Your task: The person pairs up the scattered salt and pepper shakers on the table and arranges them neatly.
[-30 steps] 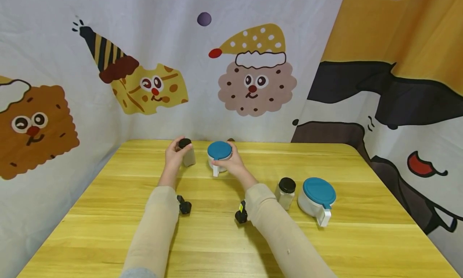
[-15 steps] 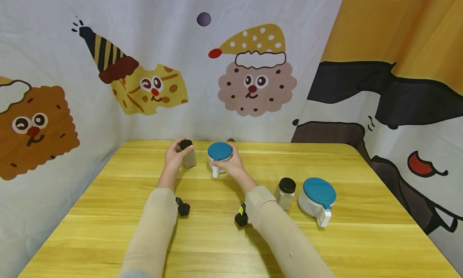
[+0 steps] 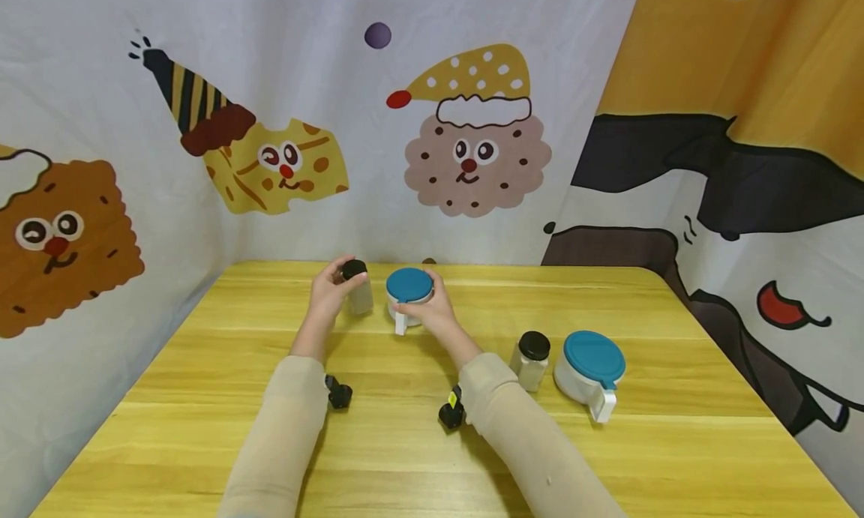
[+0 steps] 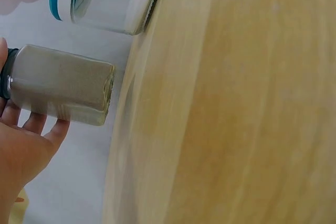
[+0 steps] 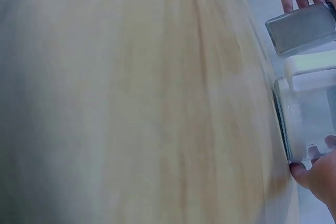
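Note:
My left hand [image 3: 327,293] grips a small jar [image 3: 361,297] with a black lid, holding it near the top. In the left wrist view this jar [image 4: 63,85] is filled with grey-brown powder, and its base is off the wooden table. Just right of it, my right hand [image 3: 435,308] grips a clear seasoning pot [image 3: 409,285] with a blue lid and a white handle pointing toward me. The pot's base is at the table surface, as the right wrist view shows the clear pot [image 5: 310,114] beside the powder jar [image 5: 302,27].
A second black-lidded jar [image 3: 530,364] with pale contents stands at the right, close to my right sleeve. Beside it is a larger blue-lidded pot [image 3: 587,368] with a white handle. Wrist-worn black devices hang under both cuffs. A cartoon-printed curtain [image 3: 378,128] hangs behind the table [image 3: 391,458].
My left hand has shifted slightly right with the powder jar, closer to the blue-lidded pot. My right hand and its pot have come slightly toward me.

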